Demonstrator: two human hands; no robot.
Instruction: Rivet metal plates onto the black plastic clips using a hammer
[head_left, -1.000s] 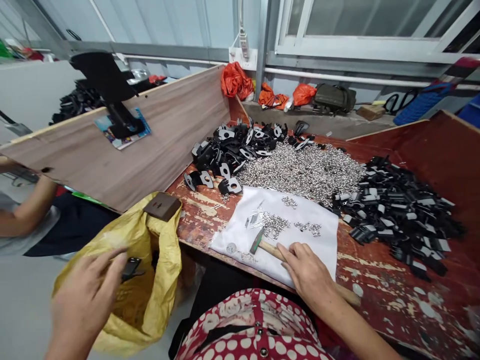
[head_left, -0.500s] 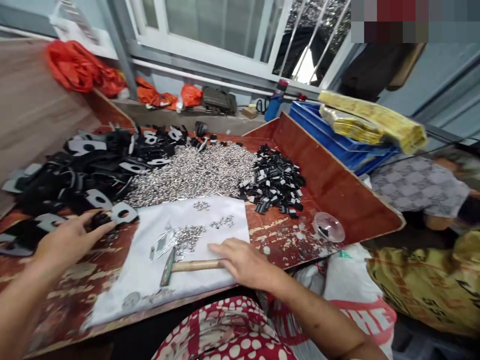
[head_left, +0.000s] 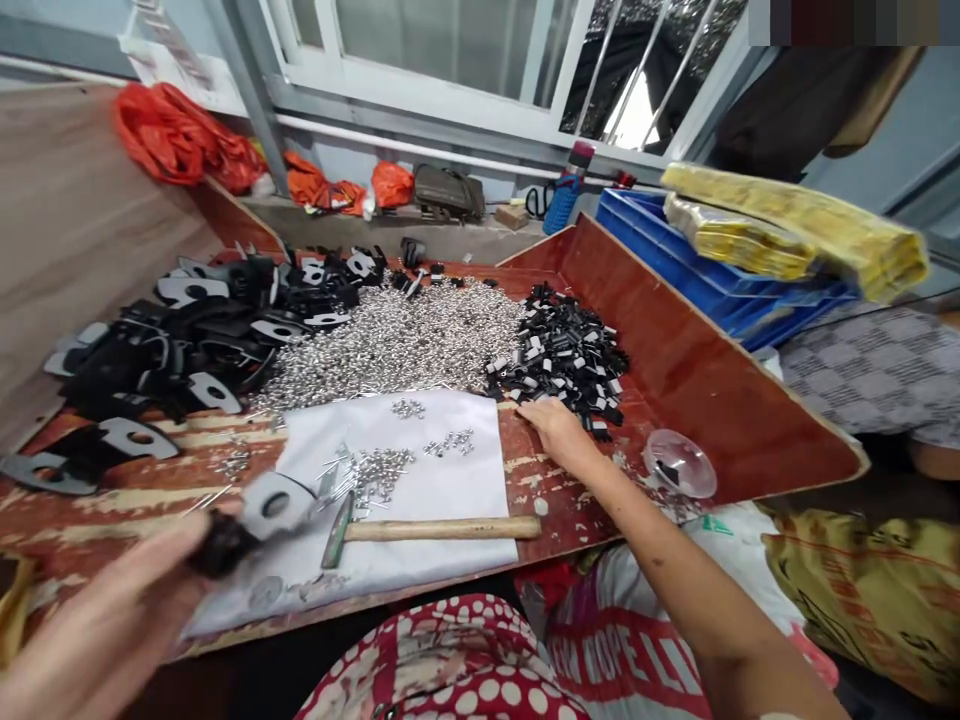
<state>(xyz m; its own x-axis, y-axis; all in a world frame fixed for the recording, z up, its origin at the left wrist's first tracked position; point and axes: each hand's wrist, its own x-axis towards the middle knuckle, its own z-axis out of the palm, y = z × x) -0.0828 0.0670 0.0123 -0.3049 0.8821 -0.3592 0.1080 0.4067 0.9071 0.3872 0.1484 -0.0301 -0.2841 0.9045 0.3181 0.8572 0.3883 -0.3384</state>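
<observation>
My left hand [head_left: 161, 570], smeared by motion, grips a black plastic part [head_left: 221, 542] with a light grey end plate [head_left: 277, 505] that has a round hole. It is held over the left edge of the white cloth [head_left: 450, 490]. My right hand [head_left: 559, 432] is at the near edge of a pile of small black clips [head_left: 570, 350]. Its fingers look pressed together, and anything between them is hidden. On the cloth lies a hammer [head_left: 442, 529], its wooden handle pointing right. Small silver rivets [head_left: 382, 470] and thin pins are scattered behind the hammer.
A large heap of silver rivets [head_left: 420, 335] lies mid-table, beside a pile of black parts with grey plates [head_left: 187, 340]. A clear plastic bowl [head_left: 681, 462] stands at right. The table has a raised red wall [head_left: 675, 360]; a blue crate [head_left: 712, 270] is behind it.
My right hand has let go of the hammer handle and moved up and right to the black clips. My left hand has brought the black part from the pile toward me.
</observation>
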